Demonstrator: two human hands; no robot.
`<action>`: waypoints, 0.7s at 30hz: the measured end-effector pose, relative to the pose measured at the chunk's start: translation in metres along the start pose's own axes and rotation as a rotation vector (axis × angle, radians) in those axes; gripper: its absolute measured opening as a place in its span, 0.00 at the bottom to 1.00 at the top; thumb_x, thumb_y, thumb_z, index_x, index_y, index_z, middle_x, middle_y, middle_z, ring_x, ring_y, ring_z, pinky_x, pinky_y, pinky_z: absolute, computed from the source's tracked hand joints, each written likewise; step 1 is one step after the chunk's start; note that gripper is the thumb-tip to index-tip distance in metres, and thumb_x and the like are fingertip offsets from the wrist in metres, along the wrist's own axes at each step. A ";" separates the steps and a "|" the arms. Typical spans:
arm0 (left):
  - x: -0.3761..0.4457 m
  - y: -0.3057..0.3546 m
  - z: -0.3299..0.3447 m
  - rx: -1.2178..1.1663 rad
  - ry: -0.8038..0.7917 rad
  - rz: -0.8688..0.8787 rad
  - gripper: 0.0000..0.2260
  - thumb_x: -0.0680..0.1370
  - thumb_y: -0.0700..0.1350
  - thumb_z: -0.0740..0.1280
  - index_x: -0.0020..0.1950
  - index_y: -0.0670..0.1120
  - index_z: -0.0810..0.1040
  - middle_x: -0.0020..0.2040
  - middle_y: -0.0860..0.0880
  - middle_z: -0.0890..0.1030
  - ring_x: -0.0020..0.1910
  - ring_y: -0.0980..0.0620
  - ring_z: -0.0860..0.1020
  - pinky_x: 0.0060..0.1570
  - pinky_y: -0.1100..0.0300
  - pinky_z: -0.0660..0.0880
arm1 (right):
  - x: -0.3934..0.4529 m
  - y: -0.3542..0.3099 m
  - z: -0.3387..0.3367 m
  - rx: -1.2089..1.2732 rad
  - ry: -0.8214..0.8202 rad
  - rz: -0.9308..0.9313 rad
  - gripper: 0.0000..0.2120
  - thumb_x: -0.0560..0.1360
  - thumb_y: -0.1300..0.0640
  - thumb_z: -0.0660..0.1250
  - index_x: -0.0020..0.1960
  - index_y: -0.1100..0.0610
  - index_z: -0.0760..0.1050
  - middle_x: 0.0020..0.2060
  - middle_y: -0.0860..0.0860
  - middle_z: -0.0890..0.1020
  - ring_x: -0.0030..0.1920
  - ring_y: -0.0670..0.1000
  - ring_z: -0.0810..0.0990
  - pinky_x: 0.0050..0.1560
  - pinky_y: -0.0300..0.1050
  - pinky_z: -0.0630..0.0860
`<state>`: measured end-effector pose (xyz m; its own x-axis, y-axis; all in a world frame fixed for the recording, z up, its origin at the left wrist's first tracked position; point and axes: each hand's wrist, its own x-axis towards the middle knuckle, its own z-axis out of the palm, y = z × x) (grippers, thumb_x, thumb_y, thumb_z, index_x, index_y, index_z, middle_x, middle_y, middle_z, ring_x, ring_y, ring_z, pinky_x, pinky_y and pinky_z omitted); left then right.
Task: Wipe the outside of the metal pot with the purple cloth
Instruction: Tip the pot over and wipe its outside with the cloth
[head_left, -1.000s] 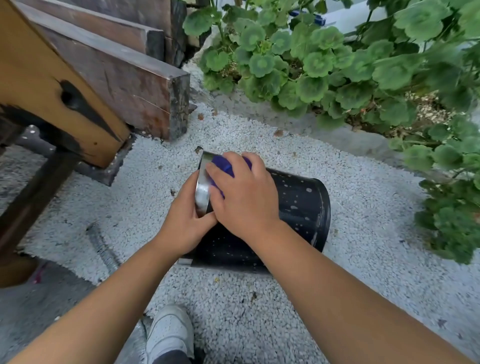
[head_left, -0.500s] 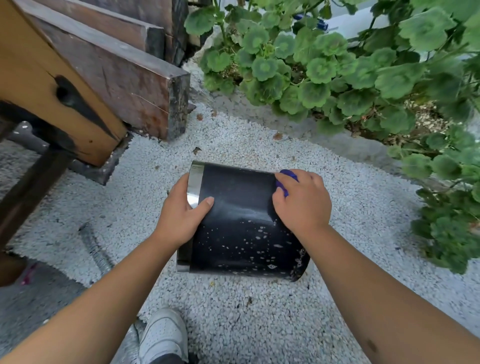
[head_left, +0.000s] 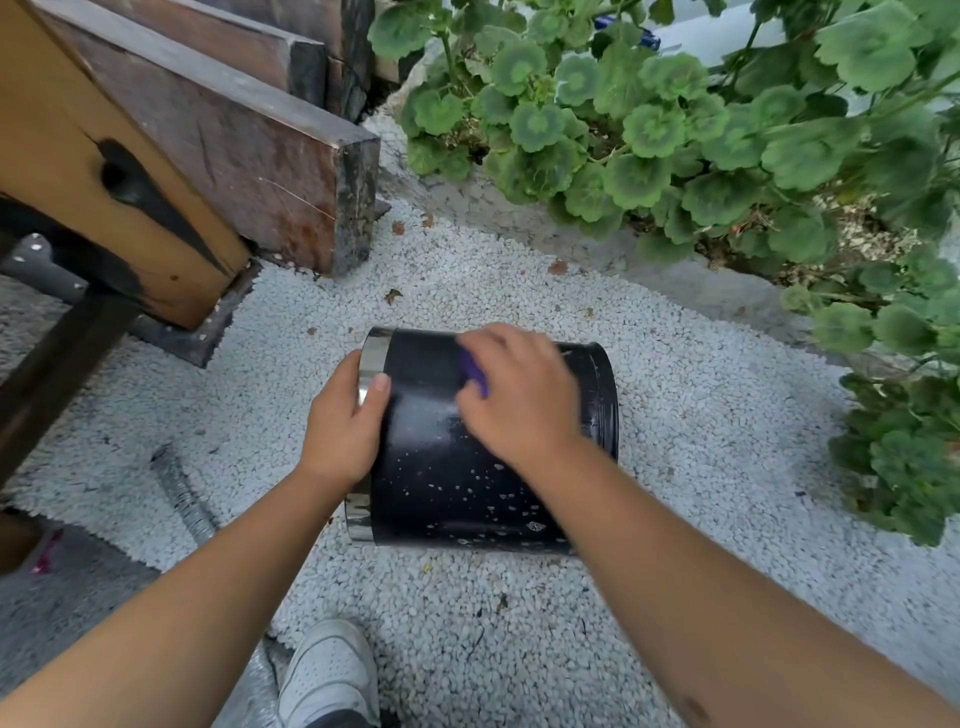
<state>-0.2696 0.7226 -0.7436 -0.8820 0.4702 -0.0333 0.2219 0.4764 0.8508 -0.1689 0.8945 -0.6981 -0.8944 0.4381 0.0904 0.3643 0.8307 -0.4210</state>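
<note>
Metal pot (head_left: 457, 467) lies on its side on the white gravel (head_left: 701, 415), shiny rim toward the wooden beams (head_left: 249, 150), black speckled wall up. Left hand (head_left: 345, 421) is closed over the pot's rim end, thumb on the black wall. Right hand (head_left: 519, 400), motion-blurred, presses the purple cloth (head_left: 474, 371) against the upper wall, fingers curled over the cloth; a white shoe (head_left: 332, 670) sits nearer the camera than the pot, leafy plants (head_left: 675, 130) beyond it.
</note>
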 end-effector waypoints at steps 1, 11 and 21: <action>0.000 -0.003 0.000 -0.011 0.008 0.005 0.22 0.79 0.62 0.54 0.67 0.53 0.73 0.53 0.61 0.78 0.50 0.67 0.76 0.46 0.78 0.66 | -0.003 -0.020 0.007 0.036 0.014 -0.056 0.20 0.70 0.56 0.67 0.62 0.50 0.76 0.60 0.49 0.78 0.58 0.57 0.75 0.51 0.50 0.76; 0.003 -0.007 0.001 -0.058 -0.002 -0.034 0.17 0.82 0.56 0.53 0.63 0.53 0.76 0.52 0.59 0.81 0.50 0.68 0.78 0.46 0.74 0.70 | -0.011 -0.042 0.039 -0.089 -0.058 -0.105 0.20 0.74 0.47 0.65 0.65 0.47 0.75 0.67 0.49 0.74 0.67 0.59 0.69 0.60 0.56 0.69; 0.015 -0.008 0.003 0.136 -0.001 -0.006 0.18 0.79 0.60 0.54 0.63 0.56 0.74 0.50 0.58 0.78 0.49 0.55 0.77 0.44 0.61 0.69 | 0.018 0.069 -0.010 -0.138 -0.092 0.280 0.18 0.76 0.49 0.60 0.63 0.48 0.78 0.64 0.50 0.78 0.64 0.57 0.69 0.62 0.50 0.69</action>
<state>-0.2835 0.7279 -0.7524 -0.8831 0.4676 -0.0382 0.2712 0.5751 0.7718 -0.1577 0.9632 -0.7161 -0.7717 0.6286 -0.0962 0.6257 0.7237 -0.2912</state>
